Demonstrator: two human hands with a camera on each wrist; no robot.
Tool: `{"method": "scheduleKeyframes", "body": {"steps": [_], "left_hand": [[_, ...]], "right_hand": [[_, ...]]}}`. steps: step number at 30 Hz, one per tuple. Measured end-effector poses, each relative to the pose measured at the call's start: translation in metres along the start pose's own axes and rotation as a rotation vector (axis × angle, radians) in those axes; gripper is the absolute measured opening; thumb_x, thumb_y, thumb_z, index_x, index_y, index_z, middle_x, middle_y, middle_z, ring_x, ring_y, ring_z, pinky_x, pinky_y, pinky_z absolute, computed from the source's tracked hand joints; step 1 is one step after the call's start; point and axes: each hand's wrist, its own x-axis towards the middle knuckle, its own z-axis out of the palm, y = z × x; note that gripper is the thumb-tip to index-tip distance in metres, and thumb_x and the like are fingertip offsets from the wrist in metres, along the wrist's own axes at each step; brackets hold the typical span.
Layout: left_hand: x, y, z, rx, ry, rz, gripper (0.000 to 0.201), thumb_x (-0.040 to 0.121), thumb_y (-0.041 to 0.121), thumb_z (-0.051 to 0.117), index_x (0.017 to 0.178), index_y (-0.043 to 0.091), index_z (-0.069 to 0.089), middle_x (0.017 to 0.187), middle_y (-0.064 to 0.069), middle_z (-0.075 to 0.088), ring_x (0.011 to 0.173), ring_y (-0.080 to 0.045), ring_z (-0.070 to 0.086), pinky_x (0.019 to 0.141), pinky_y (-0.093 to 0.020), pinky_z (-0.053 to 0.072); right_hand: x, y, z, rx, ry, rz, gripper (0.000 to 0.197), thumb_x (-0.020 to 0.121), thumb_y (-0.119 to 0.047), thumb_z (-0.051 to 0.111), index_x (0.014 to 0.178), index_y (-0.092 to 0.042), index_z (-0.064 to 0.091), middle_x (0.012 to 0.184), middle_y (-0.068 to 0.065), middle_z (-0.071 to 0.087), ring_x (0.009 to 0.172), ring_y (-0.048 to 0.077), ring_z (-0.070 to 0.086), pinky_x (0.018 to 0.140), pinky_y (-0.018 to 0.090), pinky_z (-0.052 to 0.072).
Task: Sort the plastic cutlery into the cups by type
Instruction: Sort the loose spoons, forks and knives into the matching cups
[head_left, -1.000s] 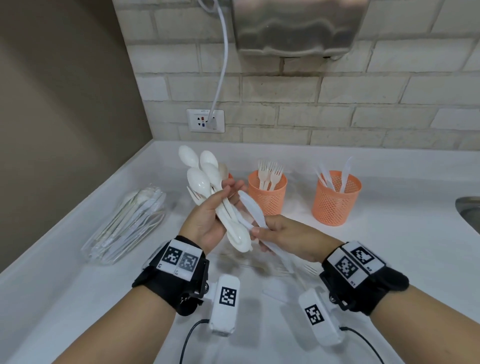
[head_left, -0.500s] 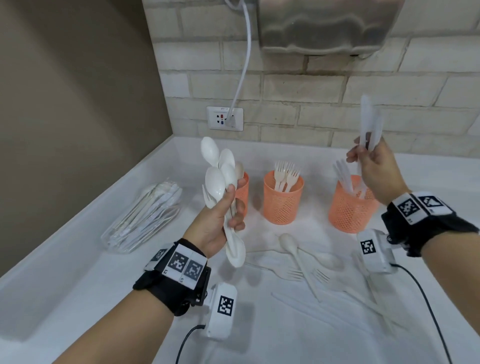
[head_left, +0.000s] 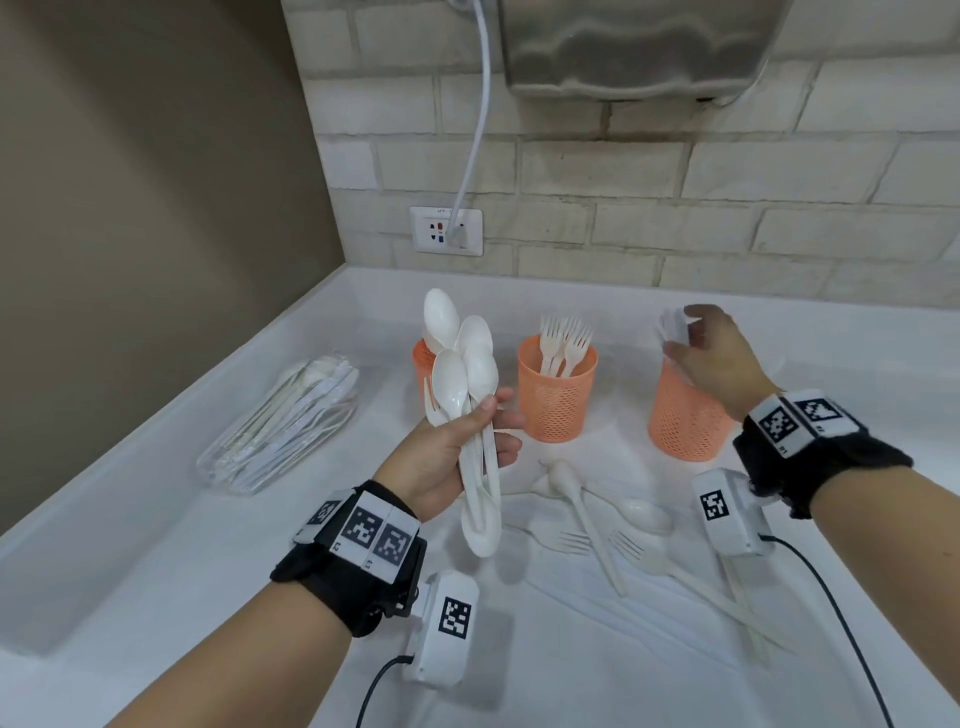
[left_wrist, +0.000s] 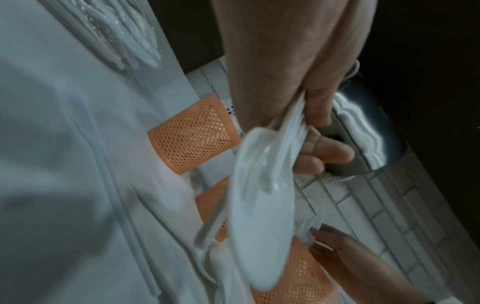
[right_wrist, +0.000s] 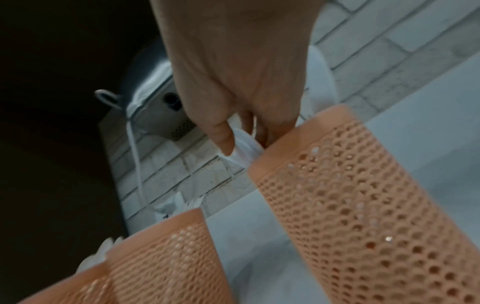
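My left hand grips a bundle of white plastic spoons with a fork among them, held upright above the counter. The left wrist view shows the spoons close up. Three orange mesh cups stand in a row. The left cup is partly hidden behind the bundle, and the middle cup holds forks. My right hand pinches white knives at the top of the right cup, their lower ends inside it. In the right wrist view the thumb and fingers pinch the knives at the cup rim.
Loose spoons and forks lie on the white counter in front of the cups. A clear bag of cutlery lies at the left edge. Behind are a brick wall, a wall socket with a cable, and a metal dryer.
My right hand has carried the knives from the bundle over to the right cup and lowered them into it. The left hand still holds the spoons upright.
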Motion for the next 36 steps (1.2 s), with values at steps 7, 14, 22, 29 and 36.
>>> {"method": "scheduleKeyframes", "body": {"steps": [7, 14, 22, 29, 36], "left_hand": [[0.007, -0.007, 0.009, -0.040, -0.028, -0.023, 0.021, 0.095, 0.013, 0.044, 0.109, 0.011, 0.060, 0.089, -0.004, 0.073, 0.082, -0.016, 0.070, 0.079, -0.031, 0.057], [0.006, -0.004, 0.012, 0.005, -0.063, -0.020, 0.028, 0.085, 0.018, 0.054, 0.110, 0.011, 0.062, 0.100, -0.005, 0.073, 0.092, -0.016, 0.070, 0.081, -0.031, 0.057], [-0.004, -0.001, 0.004, 0.054, -0.068, -0.050, 0.023, 0.096, 0.015, 0.044, 0.111, 0.012, 0.061, 0.097, -0.012, 0.071, 0.091, -0.025, 0.069, 0.085, -0.039, 0.055], [-0.008, 0.002, -0.008, 0.050, -0.015, -0.071, 0.022, 0.096, 0.016, 0.043, 0.096, 0.004, 0.062, 0.080, -0.006, 0.068, 0.073, -0.018, 0.068, 0.074, -0.032, 0.058], [-0.013, 0.006, -0.005, 0.115, -0.095, -0.088, 0.016, 0.094, 0.018, 0.049, 0.097, 0.009, 0.061, 0.059, -0.003, 0.053, 0.047, -0.012, 0.050, 0.054, -0.027, 0.051]], "right_hand": [[-0.058, -0.052, 0.033, -0.070, 0.027, -0.515, 0.030, 0.084, -0.003, 0.059, 0.114, -0.003, 0.057, 0.114, 0.020, 0.052, 0.106, 0.029, 0.049, 0.087, 0.025, 0.034], [-0.106, -0.075, 0.068, 0.353, -0.531, -0.335, 0.014, 0.091, -0.019, 0.056, 0.100, -0.008, 0.058, 0.084, -0.003, 0.061, 0.073, 0.003, 0.061, 0.073, 0.025, 0.053], [-0.105, -0.085, 0.074, 0.601, -0.604, -0.101, 0.010, 0.092, -0.014, 0.054, 0.083, -0.013, 0.055, 0.075, 0.002, 0.060, 0.070, 0.015, 0.060, 0.062, 0.020, 0.049], [-0.102, -0.094, 0.074, 0.748, -0.346, -0.125, 0.008, 0.099, -0.015, 0.041, 0.091, -0.016, 0.044, 0.065, 0.001, 0.052, 0.055, 0.012, 0.053, 0.056, 0.026, 0.048], [-0.109, -0.097, 0.079, 0.634, -0.608, -0.122, 0.010, 0.086, -0.019, 0.063, 0.080, -0.017, 0.056, 0.051, -0.012, 0.056, 0.045, 0.004, 0.051, 0.043, 0.009, 0.036]]}}
